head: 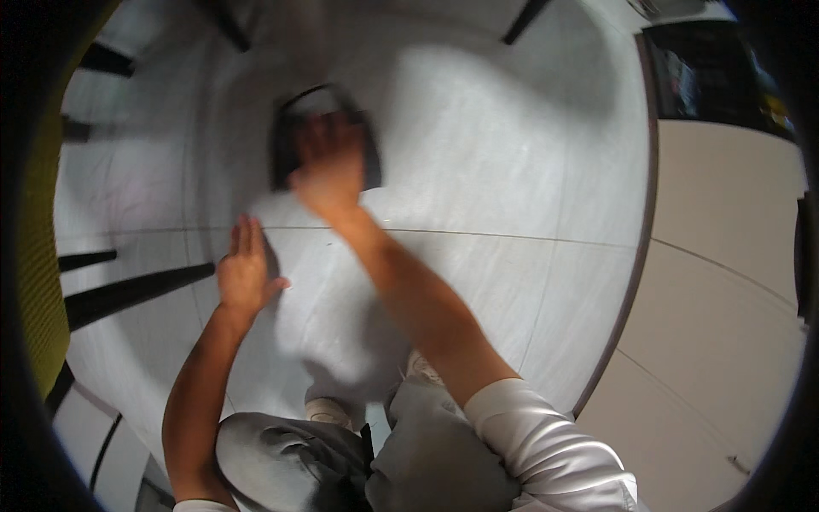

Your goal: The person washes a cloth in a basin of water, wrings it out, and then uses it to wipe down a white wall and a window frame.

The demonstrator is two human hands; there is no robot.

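Observation:
My right hand (329, 173) lies over a black item (371, 153) on the grey floor tiles. Both are blurred. The item looks like cloth or a small bag, with a thin dark loop at its far end. My fingers look spread across it, but whether they grip it is hidden. Closer to me and to the left, my left hand (243, 272) is flat with nothing in it, its thumb held out from the fingers. It is on or just above the floor (473, 160), beside the tip of a black furniture leg (147, 294).
More dark legs (528, 22) stand at the far side and the left. A yellow-green woven surface (38, 256) runs along the left rim. Pale cabinet fronts (723, 192) line the right, with a black glossy panel (704, 73) farther up. My shoes (329, 413) are below.

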